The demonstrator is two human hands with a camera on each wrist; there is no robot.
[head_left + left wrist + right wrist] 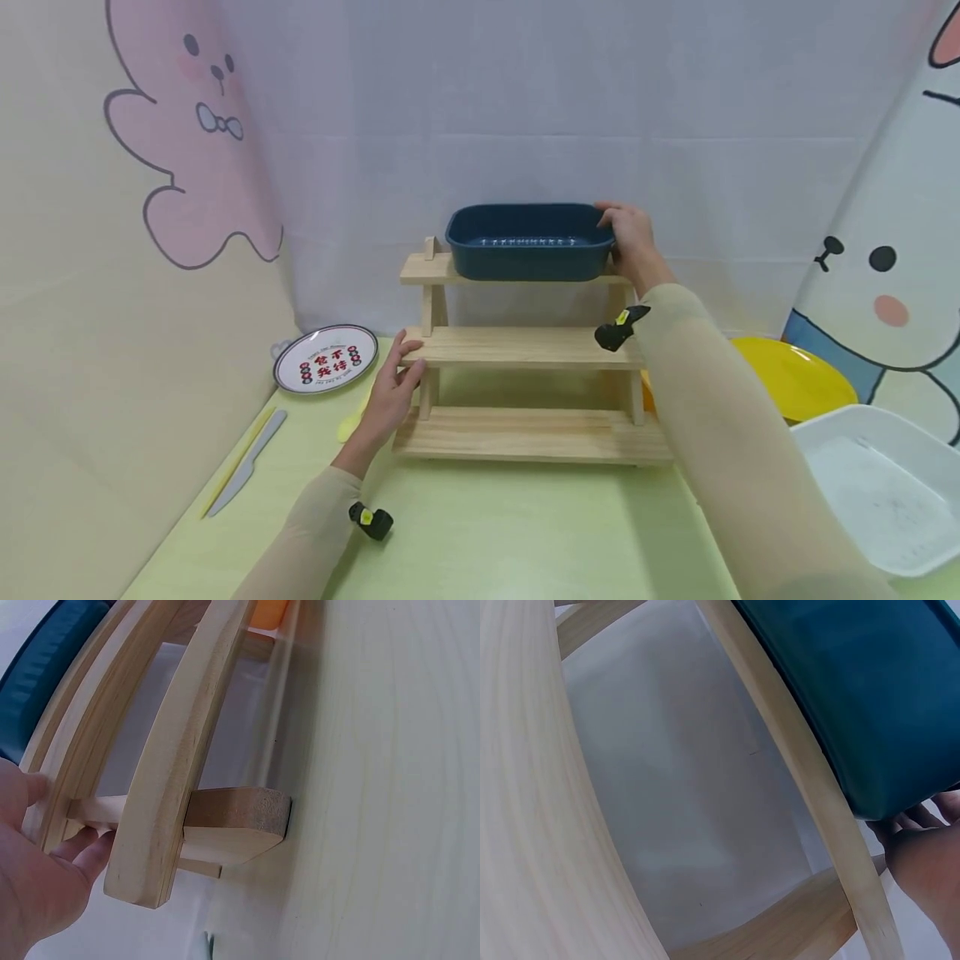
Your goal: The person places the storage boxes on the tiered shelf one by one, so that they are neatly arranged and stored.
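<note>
A three-tier wooden rack stands in the middle of the table. On its top board rests a dark blue rectangular basin, its outer wall also visible in the right wrist view. My right hand grips the basin's right end, with fingers over the rim. Lower down, my left hand holds the left end of the middle board. In the left wrist view, the left thumb and fingers lie on either side of that board. The two lower boards carry nothing.
At left lie a printed plate, a grey knife, a yellow stick and a yellow utensil, partly hidden by my left hand. At right are a yellow plate and a white tub. Something orange shows behind the rack.
</note>
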